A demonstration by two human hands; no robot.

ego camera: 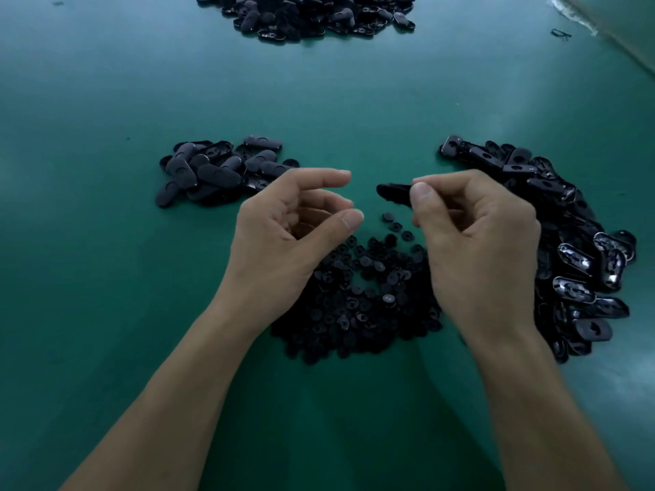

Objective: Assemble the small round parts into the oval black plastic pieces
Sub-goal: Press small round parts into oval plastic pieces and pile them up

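Head view. The oval piece is pinched at one end between thumb and forefinger of the right hand, held just beyond the heap of small round parts on the green surface. I judge it light, rigid, glossy plastic that is likely to slip. It is best gripped by its long edges, leaving the recess free. The left hand hovers over the heap's left edge, fingers loosely curved, thumb and forefinger apart, nothing seen in it. Both forearms converge above the heap. Loose ovals lie right of the heap.
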